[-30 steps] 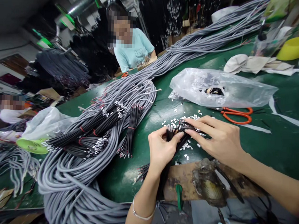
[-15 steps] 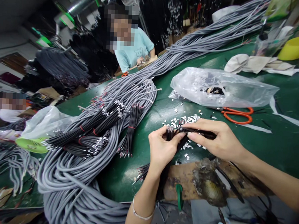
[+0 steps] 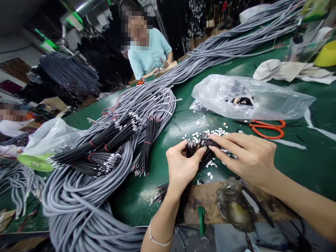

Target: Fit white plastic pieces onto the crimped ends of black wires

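My left hand [image 3: 183, 165] is wrapped round a bundle of thin black wires [image 3: 191, 150], whose bare silver tips point up between thumb and fingers. The thumb and fingertips of my right hand [image 3: 251, 155] pinch more black wires [image 3: 211, 143], with reddish and silver ends, right beside that bundle. How many wires lie in the right fingers is hidden. Under and behind both hands, small silver scraps [image 3: 212, 133] are scattered over the green table [image 3: 142, 210]. Black wire ends [image 3: 161, 192] stick out left of my left forearm.
Long grey cables [image 3: 97, 208] run across the table, with tied bundles of black wires [image 3: 148, 145] on and beside them. Beyond my hands lie orange-handled scissors [image 3: 268, 129] and a clear plastic bag [image 3: 280, 99]. A stained wooden board [image 3: 200, 201] is near me. A co-worker [image 3: 149, 52] sits opposite.
My right hand has shifted slightly, its fingers straighter; the dark wires that stretched back under its palm no longer show there. My left hand keeps its grip on the bundle.
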The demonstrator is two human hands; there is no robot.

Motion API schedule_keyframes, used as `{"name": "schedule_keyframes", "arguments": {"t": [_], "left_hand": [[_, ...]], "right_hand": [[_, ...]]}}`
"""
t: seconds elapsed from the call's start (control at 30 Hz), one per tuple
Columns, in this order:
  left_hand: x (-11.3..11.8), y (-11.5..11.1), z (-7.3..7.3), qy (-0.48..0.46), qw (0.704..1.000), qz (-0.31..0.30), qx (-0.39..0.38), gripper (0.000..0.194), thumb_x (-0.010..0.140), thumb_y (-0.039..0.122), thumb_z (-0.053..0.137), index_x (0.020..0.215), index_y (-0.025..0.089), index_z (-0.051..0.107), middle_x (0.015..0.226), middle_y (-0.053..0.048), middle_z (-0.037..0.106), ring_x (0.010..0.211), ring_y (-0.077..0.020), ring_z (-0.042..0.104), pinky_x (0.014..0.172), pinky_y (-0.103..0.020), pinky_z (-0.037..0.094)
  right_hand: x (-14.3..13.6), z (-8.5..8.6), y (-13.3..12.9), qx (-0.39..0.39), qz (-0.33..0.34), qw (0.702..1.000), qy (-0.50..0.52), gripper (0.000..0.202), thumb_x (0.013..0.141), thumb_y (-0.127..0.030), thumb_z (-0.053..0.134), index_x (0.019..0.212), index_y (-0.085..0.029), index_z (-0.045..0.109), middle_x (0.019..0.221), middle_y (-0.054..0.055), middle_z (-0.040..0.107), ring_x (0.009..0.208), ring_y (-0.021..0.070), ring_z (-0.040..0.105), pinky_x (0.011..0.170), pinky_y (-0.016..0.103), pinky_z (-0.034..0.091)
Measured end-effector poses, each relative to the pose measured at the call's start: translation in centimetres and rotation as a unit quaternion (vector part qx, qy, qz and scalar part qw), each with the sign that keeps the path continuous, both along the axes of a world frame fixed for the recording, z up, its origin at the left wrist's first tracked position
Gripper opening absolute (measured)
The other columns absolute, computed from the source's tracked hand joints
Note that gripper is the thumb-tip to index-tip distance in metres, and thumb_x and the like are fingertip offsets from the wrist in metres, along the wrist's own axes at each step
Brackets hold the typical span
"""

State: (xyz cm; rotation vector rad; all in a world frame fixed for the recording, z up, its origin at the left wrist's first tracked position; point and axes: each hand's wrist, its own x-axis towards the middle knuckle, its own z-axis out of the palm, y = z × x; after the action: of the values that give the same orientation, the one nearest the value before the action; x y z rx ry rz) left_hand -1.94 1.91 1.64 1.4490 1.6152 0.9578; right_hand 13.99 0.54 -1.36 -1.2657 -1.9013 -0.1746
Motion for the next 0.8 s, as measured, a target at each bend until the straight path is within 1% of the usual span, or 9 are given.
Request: {"name": "schedule_keyframes", "arguments": {"t": [0.13,0.33,0.5,0.57,0.7,0.8], "left_hand": [[0.01,-0.01,0.12,-0.004,1.000,-0.001,-0.003,0.021,0.064,0.030,0.070,0.058,0.014,0.058,0.051,0.003,0.052,0.046,-0.0106,0.051,0.042,-0.020,0.041],[0.08,-0.03,0.15,-0.009,1.000,-0.002,-0.004,0.020,0.063,0.029,0.070,0.057,0.014,0.058,0.051,0.003,0.051,0.046,-0.0098,0.049,0.042,-0.020,0.041],[0.11,-0.07,0.26,-0.014,1.000,-0.006,0.000,0.020,0.063,0.028,0.070,0.056,0.013,0.058,0.051,0.003,0.050,0.046,-0.0088,0.047,0.043,-0.019,0.040],[0.09,-0.10,0.27,-0.012,1.000,-0.006,0.003,0.020,0.063,0.028,0.071,0.056,0.013,0.058,0.050,0.003,0.049,0.045,-0.0085,0.045,0.043,-0.019,0.039],[0.06,-0.11,0.20,-0.018,1.000,-0.002,0.007,0.020,0.064,0.028,0.070,0.057,0.013,0.059,0.050,0.004,0.048,0.045,-0.0083,0.044,0.043,-0.019,0.038],[0.11,-0.08,0.21,-0.013,1.000,-0.002,0.013,0.020,0.064,0.028,0.070,0.056,0.013,0.059,0.049,0.004,0.045,0.045,-0.0077,0.042,0.043,-0.019,0.036]], "right_hand": [[0.17,0.15,0.04,0.029,0.006,1.000,-0.010,0.024,0.081,-0.024,0.061,0.104,-0.020,0.065,0.087,0.003,0.070,0.072,0.0159,0.063,0.057,0.028,0.040],[0.30,0.21,0.01,0.043,0.013,0.997,-0.064,0.026,0.082,-0.025,0.060,0.108,-0.023,0.064,0.086,0.001,0.070,0.069,0.0160,0.061,0.055,0.029,0.035],[0.36,0.44,-0.04,0.055,0.011,0.995,-0.086,0.028,0.082,-0.024,0.059,0.110,-0.024,0.063,0.082,0.000,0.070,0.065,0.0149,0.058,0.053,0.030,0.031],[0.41,0.56,-0.04,0.066,0.010,0.993,-0.096,0.027,0.082,-0.024,0.060,0.109,-0.023,0.064,0.080,0.000,0.070,0.062,0.0142,0.057,0.052,0.030,0.030],[0.49,0.68,0.06,0.121,-0.008,0.986,-0.111,0.026,0.078,-0.025,0.066,0.103,-0.019,0.065,0.077,-0.001,0.070,0.059,0.0125,0.055,0.050,0.028,0.030],[0.46,0.61,0.14,0.131,-0.011,0.984,-0.119,0.030,0.075,-0.026,0.069,0.103,-0.018,0.065,0.079,-0.003,0.071,0.059,0.0123,0.055,0.050,0.028,0.031]]}}
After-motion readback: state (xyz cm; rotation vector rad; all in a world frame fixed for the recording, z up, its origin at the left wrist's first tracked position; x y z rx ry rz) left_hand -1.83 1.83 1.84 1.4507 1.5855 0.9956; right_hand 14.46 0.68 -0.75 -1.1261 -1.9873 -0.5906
